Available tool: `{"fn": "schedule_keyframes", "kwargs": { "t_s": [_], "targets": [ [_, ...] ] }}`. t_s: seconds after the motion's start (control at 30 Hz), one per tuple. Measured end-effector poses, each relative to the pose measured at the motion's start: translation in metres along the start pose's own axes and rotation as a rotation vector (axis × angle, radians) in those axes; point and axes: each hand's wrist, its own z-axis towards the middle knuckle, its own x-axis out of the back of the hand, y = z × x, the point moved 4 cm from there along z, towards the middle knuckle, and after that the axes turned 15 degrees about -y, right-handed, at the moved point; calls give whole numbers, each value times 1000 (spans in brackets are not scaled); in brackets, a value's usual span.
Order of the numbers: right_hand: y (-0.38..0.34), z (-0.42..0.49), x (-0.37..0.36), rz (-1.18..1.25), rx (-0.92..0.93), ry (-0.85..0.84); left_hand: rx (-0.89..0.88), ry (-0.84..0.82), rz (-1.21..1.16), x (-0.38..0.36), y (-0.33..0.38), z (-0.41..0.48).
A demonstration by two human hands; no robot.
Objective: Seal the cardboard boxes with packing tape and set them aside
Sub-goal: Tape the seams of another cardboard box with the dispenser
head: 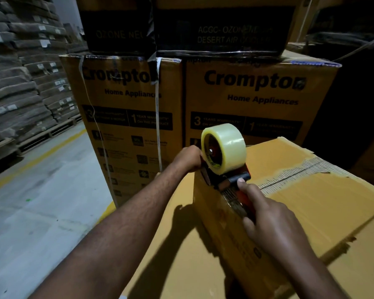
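box (311, 201) lies right of centre in the frame, top flaps closed. its seam (289, 178) shows no fresh tape, only torn paper along it. the seam's long axis runs from frame centre toward the right edge, rising slightly.

dispenser (229, 180) sits on the box's top edge at the seam's left end, with the roll (227, 147) upright above it. right hand (274, 221), below and right of the dispenser, grips the handle, one finger laid forward on the black roller. left hand (189, 157) is at the box edge just left of the roll, fingers curled. what it holds is hidden, so i cannot tell.

judgement: taping is at its start. the whole open seam lies to the upper right of the dispenser, so the run must follow that line, driven by the right hand.
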Motion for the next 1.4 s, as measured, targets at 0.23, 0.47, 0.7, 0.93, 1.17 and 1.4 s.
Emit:
{"fn": "schedule_keyframes", "kwargs": {
  "t_s": [0.23,0.47,0.7,0.93,1.17,1.4],
  "targets": [
    [-11,1,14,-32,27,20,62,5,-194,-19,-15,3],
    [-9,-27,11,-66,46,52,79,0,-444,-24,-18,1],
    [2,-62,7,-67,71,86,148,119,-310,-31,-12,-10],
    [5,-93,8,-73,29,40,119,271,-236,-34,-11,-9],
    [-2,-83,7,-71,-30,32,13,96,-362,-18,-11,14],
    [-25,-56,9,-71,-82,72,-40,23,-18,-8,23,12]
  ]
}}
